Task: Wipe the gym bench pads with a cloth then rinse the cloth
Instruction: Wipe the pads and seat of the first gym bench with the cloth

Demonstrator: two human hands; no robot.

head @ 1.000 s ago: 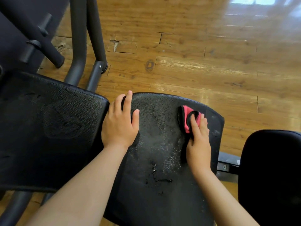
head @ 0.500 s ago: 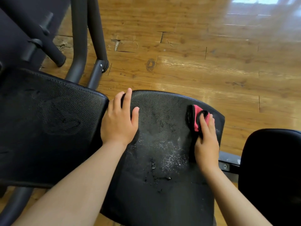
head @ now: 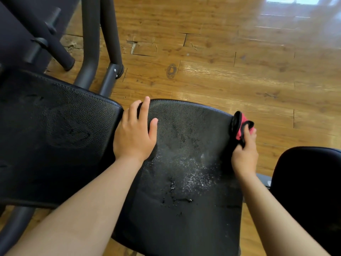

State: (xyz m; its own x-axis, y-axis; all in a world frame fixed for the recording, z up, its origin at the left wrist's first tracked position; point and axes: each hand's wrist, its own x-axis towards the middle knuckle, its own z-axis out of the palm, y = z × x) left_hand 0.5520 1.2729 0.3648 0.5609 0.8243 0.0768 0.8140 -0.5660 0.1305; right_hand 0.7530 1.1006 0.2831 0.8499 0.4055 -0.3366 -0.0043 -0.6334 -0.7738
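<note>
The centre bench pad (head: pixel 184 154), black and pebbled, fills the middle of the view, its far edge curving from 10 to 2 o'clock. The right hand (head: pixel 244 157) sits at the pad's 2 o'clock corner, its fingers curled round the cloth (head: pixel 240 126) and clamped on it. The cloth is bunched, pink-red with a black rim, and it presses on the very corner of the pad, part of it sticking out past the edge over the wooden floor (head: pixel 221 74). The left hand (head: pixel 134 135) lies flat on the pad's 10 o'clock corner, fingers straight and a little apart, the thumb spread toward 1 o'clock. It holds nothing, and its outer fingers lie over the gap beside the second pad (head: pixel 55 135), which stretches off toward 9 o'clock. Fine water droplets (head: pixel 195 174) shine on the centre pad toward 5 o'clock of its middle, between the two forearms, with darker wet blots just beyond them toward 6 o'clock. A third dark pad (head: pixel 310 191) stands at 4 o'clock of the view, apart from the centre pad, with a grey metal bracket (head: pixel 263 179) showing between them. Black frame tubes (head: pixel 90 43) rise at 11 o'clock, and a padded roller bar (head: pixel 55 47) slants beside them toward 10 o'clock
</note>
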